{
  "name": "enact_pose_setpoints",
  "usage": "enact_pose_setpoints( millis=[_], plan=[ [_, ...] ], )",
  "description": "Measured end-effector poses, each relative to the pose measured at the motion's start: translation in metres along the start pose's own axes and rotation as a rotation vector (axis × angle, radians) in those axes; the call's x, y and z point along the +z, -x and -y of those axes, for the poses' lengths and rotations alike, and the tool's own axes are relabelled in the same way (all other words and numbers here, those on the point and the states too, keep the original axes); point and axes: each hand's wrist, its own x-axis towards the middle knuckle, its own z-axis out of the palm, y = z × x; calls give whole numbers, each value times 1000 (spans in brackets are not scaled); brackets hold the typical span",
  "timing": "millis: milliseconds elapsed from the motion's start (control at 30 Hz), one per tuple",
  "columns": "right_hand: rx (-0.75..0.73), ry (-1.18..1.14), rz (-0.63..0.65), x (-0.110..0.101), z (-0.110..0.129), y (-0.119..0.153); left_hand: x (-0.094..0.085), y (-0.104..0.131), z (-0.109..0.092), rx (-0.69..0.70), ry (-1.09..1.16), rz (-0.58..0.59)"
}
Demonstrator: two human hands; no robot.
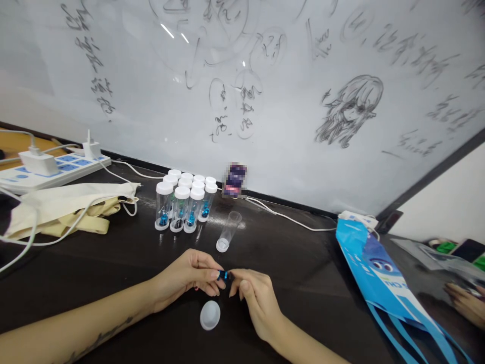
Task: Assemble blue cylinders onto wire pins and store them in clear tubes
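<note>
My left hand [193, 273] pinches a small shiny blue-and-black piece [223, 275] between thumb and fingers; its exact kind is too small to make out. My right hand [255, 298] meets it from the other side, with curled fingers at the dark end. Just below the hands lies a white round cap [209, 315]. Beyond them an uncapped clear tube [230, 228] with a white base stands on the dark table. Farther back, several clear tubes with white caps [182, 193] are grouped upright, with blue pieces inside many of them.
At the left are a power strip [62, 171] with plugs and cables, and a cream cloth bag [68, 199]. A phone [235, 179] leans on the whiteboard [280, 151]. To the right lies a blue bag [379, 273]; another person's hand [466, 301] shows beyond it.
</note>
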Motion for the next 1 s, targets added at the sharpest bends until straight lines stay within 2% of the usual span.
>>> enact_pose_setpoints(
  millis=[1000],
  plan=[
    [-31, 36, -3, 0, -2, 3, 2, 0, -2, -14, -2, -21]
  ],
)
